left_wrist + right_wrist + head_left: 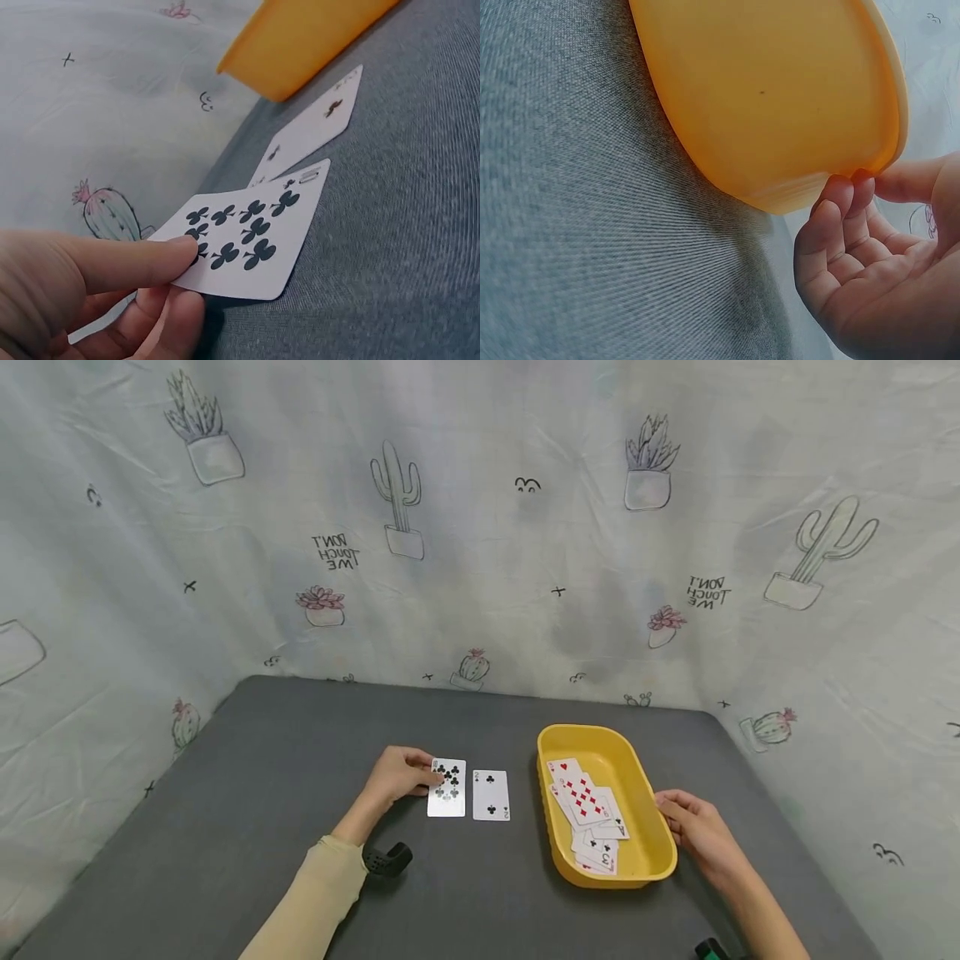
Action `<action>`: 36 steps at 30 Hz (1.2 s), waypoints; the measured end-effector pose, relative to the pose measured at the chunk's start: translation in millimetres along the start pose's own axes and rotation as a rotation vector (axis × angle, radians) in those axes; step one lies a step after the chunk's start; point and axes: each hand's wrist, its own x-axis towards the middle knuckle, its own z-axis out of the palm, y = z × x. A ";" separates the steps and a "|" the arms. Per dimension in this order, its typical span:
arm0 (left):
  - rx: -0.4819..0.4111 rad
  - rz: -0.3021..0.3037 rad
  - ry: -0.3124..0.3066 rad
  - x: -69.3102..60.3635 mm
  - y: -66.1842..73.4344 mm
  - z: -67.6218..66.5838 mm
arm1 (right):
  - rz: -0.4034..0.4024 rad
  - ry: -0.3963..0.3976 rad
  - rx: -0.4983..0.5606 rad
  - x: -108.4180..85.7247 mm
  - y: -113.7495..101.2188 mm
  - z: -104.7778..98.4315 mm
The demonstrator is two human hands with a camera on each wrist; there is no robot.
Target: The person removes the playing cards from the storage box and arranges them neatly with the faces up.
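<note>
My left hand (397,779) pinches a ten of clubs playing card (259,240) by its left side. In the left wrist view the thumb lies on the card's face and the other fingers are at its underside. Just right of it, a black two card (491,795) lies face up on the table. My right hand (697,831) holds the right rim of a yellow plastic tray (636,777). Its curled fingertips (838,191) touch the tray's outer wall, with the thumb at the rim.
Several face-up cards (585,802) lie overlapping in the tray, a red-diamond card on top. The dark grey tabletop (300,752) ends at a whitish curtain (480,527) printed with cacti, behind and at both sides.
</note>
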 end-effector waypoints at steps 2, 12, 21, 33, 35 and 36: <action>0.027 0.005 0.011 0.2 1.4 0.7 | -0.005 -0.001 -0.009 -0.2 -0.8 0.0; 0.080 0.000 0.041 -4.9 2.7 1.5 | 0.013 0.009 -0.023 1.7 3.5 0.1; 0.073 -0.014 0.055 -2.3 3.2 3.9 | 0.019 0.015 -0.023 2.2 3.9 -2.4; 0.460 0.101 0.128 -7.0 3.6 5.0 | 0.018 0.007 -0.013 1.1 3.0 -2.1; 0.466 0.100 0.129 -6.1 3.3 4.7 | 0.019 0.006 -0.013 1.1 1.8 -1.7; 0.467 0.099 0.127 -5.7 3.1 4.6 | 0.018 0.001 -0.016 1.0 1.2 -1.6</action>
